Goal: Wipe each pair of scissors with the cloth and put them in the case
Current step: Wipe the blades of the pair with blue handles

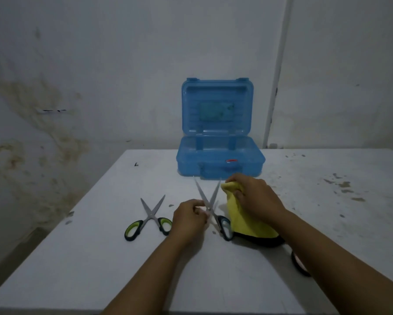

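- my left hand pinches a pair of scissors with blue handles right at the pivot, fingers curled in around it; the blades are spread wide and point away from me toward the case, and one blue handle loop sits near me, to the right of that hand.
- my right hand is curled round the bunched top of the yellow cloth, holding it just right of the right-hand blade; i cannot tell whether cloth and blade touch.
- the rest of the cloth hangs down to the worktop, where a dark edge shows under it.
- a second pair of scissors with green and black handles lies flat on the worktop left of my left hand, blades open and pointing far, handles toward me; no hand touches it.
- the blue see-through case stands at the far middle of the worktop, beyond both hands, its lid raised upright toward the wall.
- in the lower tray i can make out only a small red thing near the front wall; whether it lies inside or is part of the latch i cannot tell.
- a dark rounded object shows partly under my right forearm, near right; too hidden to name.
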